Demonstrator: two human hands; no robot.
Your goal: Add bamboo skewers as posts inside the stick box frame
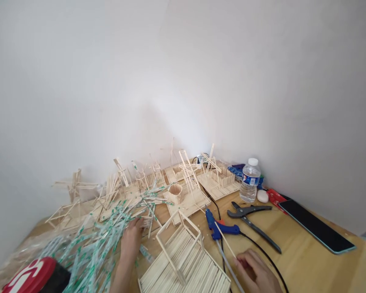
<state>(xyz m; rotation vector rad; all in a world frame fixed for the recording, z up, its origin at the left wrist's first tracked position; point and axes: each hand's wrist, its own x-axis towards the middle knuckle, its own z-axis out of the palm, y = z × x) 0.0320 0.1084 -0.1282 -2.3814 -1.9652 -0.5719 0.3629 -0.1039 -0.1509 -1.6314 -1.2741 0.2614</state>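
My right hand [256, 272] is closed on a thin wooden stick [225, 239], pinched near its lower end and slanting up to the left. Its upper end passes in front of a blue glue gun [216, 226]. My left hand [132, 237] reaches to a pile of loose wooden sticks [147, 219] beside green-and-white paper wrappers [105, 234]. Its fingertips are hidden against the pile, so their grip does not show. Between my hands lies a flat base of sticks [198, 270] with an upright stick frame [177, 260] on it.
Several stick models, one with a round stick cup [175, 193], stand behind. On the right are a water bottle [250, 181], black-handled pliers [253, 221] and a phone [317, 226]. A black cord [264, 254] runs from the glue gun. A red-and-black object [36, 276] sits front left.
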